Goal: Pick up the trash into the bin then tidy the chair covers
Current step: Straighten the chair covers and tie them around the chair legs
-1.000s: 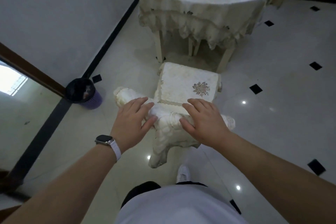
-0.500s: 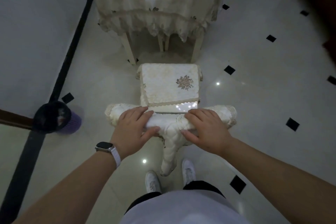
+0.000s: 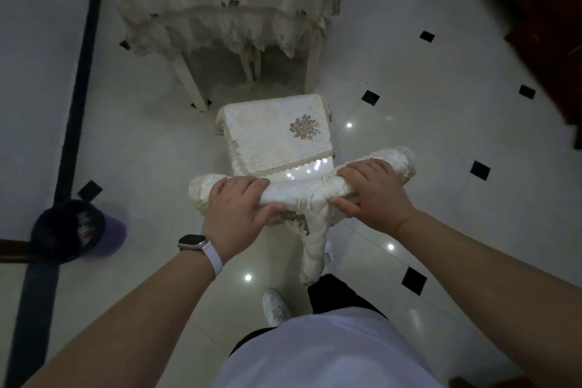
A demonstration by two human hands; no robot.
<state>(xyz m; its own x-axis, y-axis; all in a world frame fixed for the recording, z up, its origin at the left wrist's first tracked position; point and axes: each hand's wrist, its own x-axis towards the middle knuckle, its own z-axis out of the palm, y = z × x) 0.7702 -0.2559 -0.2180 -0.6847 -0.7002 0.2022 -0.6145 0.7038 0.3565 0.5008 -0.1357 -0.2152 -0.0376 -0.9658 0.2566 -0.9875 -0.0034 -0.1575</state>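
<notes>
A chair stands in front of me with a cream seat cover [image 3: 277, 138] bearing an embroidered flower. A cream backrest cover [image 3: 302, 195] lies bunched over the top rail, a tail of it hanging down toward my feet. My left hand [image 3: 234, 209], with a watch on its wrist, grips the rail's left part, fingers over the top and thumb underneath. My right hand [image 3: 371, 192] grips the right part the same way. A purple bin [image 3: 78, 230] with a dark liner and some trash inside stands on the floor at the left.
A round table [image 3: 220, 3] with a lace-edged cream cloth stands just beyond the chair. A grey wall with a black skirting line [image 3: 78, 88] runs along the left. Dark wooden furniture [image 3: 535, 9] fills the upper right corner. The floor is glossy pale tile with small black insets.
My view has tilted further down and shifted, so the chair sits nearer the middle. Both hands have curled more tightly round the covered top rail, and my right hand has moved outward.
</notes>
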